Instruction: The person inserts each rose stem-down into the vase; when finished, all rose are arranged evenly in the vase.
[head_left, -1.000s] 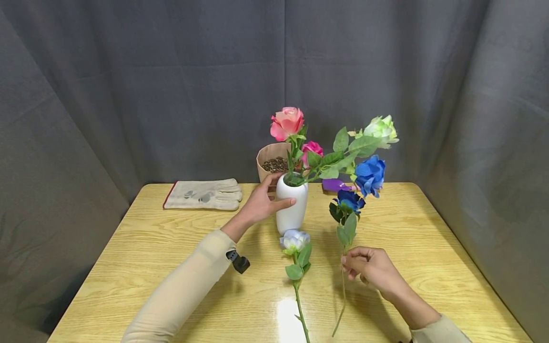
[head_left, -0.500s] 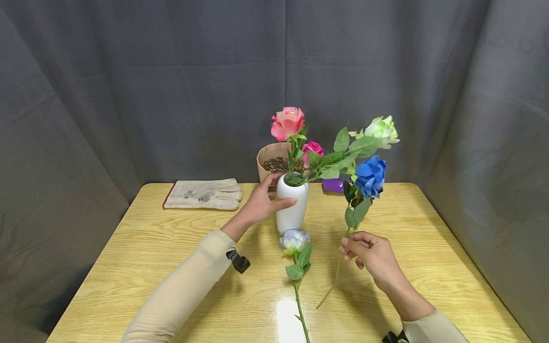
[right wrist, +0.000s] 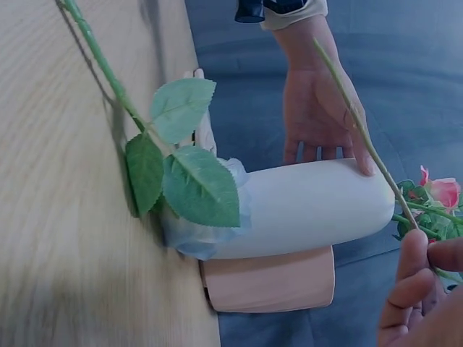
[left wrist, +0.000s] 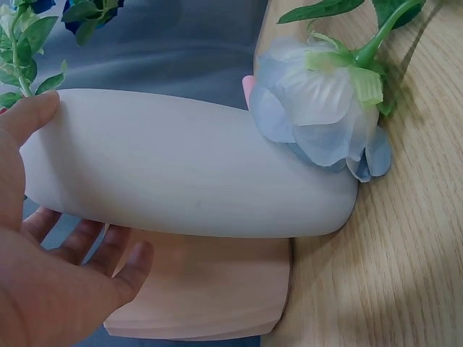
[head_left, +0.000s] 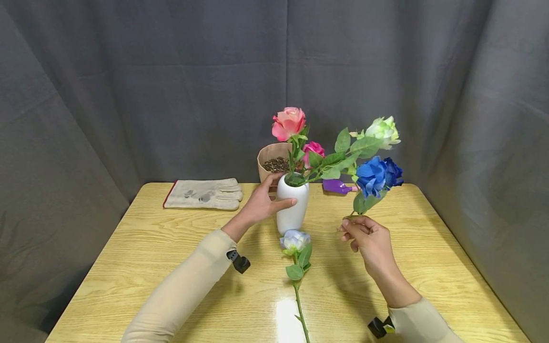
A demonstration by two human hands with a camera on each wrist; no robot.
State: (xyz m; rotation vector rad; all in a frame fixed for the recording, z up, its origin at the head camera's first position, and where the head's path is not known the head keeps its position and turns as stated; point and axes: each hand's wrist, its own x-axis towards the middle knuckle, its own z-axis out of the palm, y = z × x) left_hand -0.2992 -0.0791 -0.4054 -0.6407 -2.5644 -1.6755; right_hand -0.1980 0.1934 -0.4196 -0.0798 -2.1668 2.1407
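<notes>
In the head view, my left hand [head_left: 261, 202] holds the white vase [head_left: 293, 209] near its mouth, thumb in front and fingers behind. The vase carries a coral-pink rose [head_left: 289, 124], a magenta rose [head_left: 314, 153], a pale green-white flower [head_left: 383, 132] and a blue rose [head_left: 370, 177], the last two leaning far right. Thumb and fingertips of my right hand [head_left: 371, 240] pinch the stem [right wrist: 354, 116] of a dark blue rose [head_left: 393, 173], raised right of the vase. Its lower stem end crosses in front of the vase mouth in the right wrist view. A pale blue rose [head_left: 295, 241] lies before the vase.
Behind the vase stands a tan container [head_left: 267, 159] with dark grainy filling. A work glove [head_left: 203, 194] lies at the back left of the wooden table [head_left: 141, 257]. A purple object [head_left: 336, 186] sits at the back edge, with grey curtains [head_left: 206, 95] around.
My right hand has lifted the dark blue rose up and away, its bloom passing behind the other blue rose to its right. Left hand and vase have stayed put.
</notes>
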